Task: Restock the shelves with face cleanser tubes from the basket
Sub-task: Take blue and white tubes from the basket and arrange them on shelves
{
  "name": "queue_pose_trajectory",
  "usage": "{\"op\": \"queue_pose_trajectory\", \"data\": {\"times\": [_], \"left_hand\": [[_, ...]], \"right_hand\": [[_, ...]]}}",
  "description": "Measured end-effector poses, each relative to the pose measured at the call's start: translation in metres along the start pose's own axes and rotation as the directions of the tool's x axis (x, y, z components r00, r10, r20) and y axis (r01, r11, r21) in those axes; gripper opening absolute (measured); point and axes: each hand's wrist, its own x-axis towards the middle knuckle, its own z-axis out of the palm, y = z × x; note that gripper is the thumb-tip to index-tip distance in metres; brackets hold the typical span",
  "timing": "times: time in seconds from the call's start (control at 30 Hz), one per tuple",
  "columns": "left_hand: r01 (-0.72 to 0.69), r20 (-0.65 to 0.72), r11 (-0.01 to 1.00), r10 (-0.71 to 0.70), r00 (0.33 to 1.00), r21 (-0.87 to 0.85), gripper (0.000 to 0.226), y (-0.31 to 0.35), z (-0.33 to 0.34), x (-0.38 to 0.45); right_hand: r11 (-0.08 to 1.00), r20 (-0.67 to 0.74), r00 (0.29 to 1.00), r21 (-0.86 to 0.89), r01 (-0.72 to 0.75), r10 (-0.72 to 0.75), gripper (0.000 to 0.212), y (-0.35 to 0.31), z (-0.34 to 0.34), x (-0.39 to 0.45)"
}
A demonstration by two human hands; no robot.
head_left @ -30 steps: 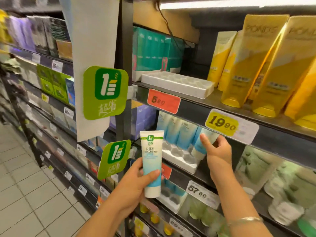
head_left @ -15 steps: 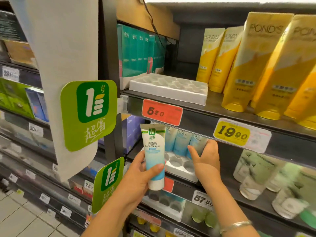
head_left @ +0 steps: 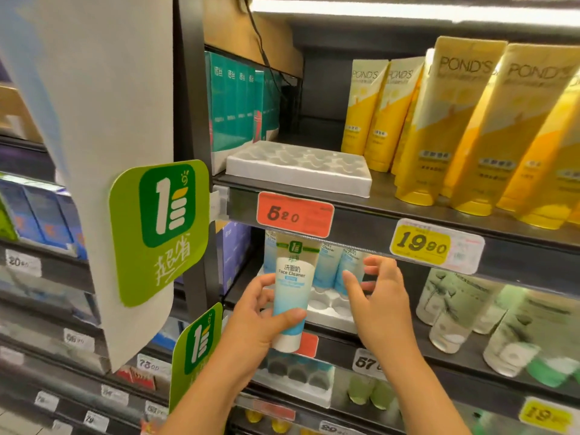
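Several face cleanser tubes [head_left: 329,268] are already standing far in the white tray [head_left: 329,312], near slots unfilled, while the left hand [head_left: 251,321] is gripping one more tube [head_left: 293,293] upright before it and the right hand [head_left: 376,296] is hovering released beside them

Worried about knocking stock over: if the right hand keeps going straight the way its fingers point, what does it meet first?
Probably the blue face cleanser tubes standing in the white tray; the right hand reaches toward them with spread fingers, though depth is unclear.
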Motion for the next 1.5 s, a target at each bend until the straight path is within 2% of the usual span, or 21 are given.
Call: {"op": "queue_pose_trajectory", "data": {"times": [0.07, 0.13, 0.23, 0.33, 0.5, 0.7, 0.83, 0.97, 1.17, 1.3, 1.4, 1.5], "left_hand": [[-0.016, -0.012, 0.999, 0.016, 1.0, 0.035, 0.051, -0.001, 0.001, 0.001], [-0.038, -0.022, 0.996, 0.04, 0.999, 0.082, 0.047, 0.0, 0.001, 0.003], [-0.089, -0.045, 0.986, 0.096, 0.994, 0.139, 0.046, 0.002, -0.001, 0.006], [-0.16, -0.082, 0.959, 0.184, 0.979, 0.234, 0.042, 0.004, -0.003, 0.009], [-0.262, -0.136, 0.869, 0.345, 0.929, 0.42, 0.044, 0.006, -0.002, 0.015], [-0.22, -0.164, 0.819, 0.354, 0.921, 0.53, 0.045, 0.002, -0.002, 0.027], [-0.21, -0.225, 0.839, 0.361, 0.905, 0.503, 0.043, -0.001, -0.005, 0.032], [-0.145, -0.272, 0.859, 0.31, 0.911, 0.491, 0.042, -0.007, -0.009, 0.033], [-0.078, -0.317, 0.85, 0.277, 0.907, 0.521, 0.033, -0.011, -0.011, 0.036], [-0.067, -0.32, 0.853, 0.266, 0.909, 0.517, 0.035, -0.011, -0.011, 0.038], [-0.05, -0.308, 0.877, 0.221, 0.925, 0.477, 0.038, -0.007, -0.009, 0.035], [-0.054, -0.305, 0.854, 0.243, 0.921, 0.517, 0.04, -0.006, -0.005, 0.026]], "right_hand": [[0.988, 0.155, 0.987, 0.152, 0.015, -0.039, 0.015, -0.014, 0.003, -0.001], [0.96, 0.331, 0.941, 0.279, -0.025, -0.072, 0.012, -0.025, 0.008, -0.002], [0.92, 0.436, 0.894, 0.383, -0.079, -0.105, 0.015, -0.032, 0.018, 0.0], [0.915, 0.395, 0.909, 0.402, -0.041, -0.132, 0.019, -0.032, 0.028, 0.003], [0.891, 0.224, 0.962, 0.451, 0.042, -0.158, 0.02, -0.033, 0.045, 0.005], [0.903, 0.138, 0.977, 0.42, 0.09, -0.162, 0.03, -0.032, 0.064, 0.008], [0.907, 0.171, 0.97, 0.412, 0.088, -0.172, 0.033, -0.033, 0.074, 0.012], [0.933, 0.191, 0.967, 0.348, 0.096, -0.171, 0.014, -0.031, 0.082, 0.016], [0.968, 0.195, 0.974, 0.242, 0.066, -0.115, 0.022, -0.035, 0.09, 0.017], [0.963, 0.182, 0.975, 0.259, 0.08, -0.13, 0.013, -0.034, 0.09, 0.016], [0.929, 0.278, 0.955, 0.371, -0.013, -0.098, 0.009, -0.03, 0.08, 0.017], [0.913, 0.341, 0.94, 0.389, -0.121, -0.021, 0.008, -0.023, 0.064, 0.012]]}}
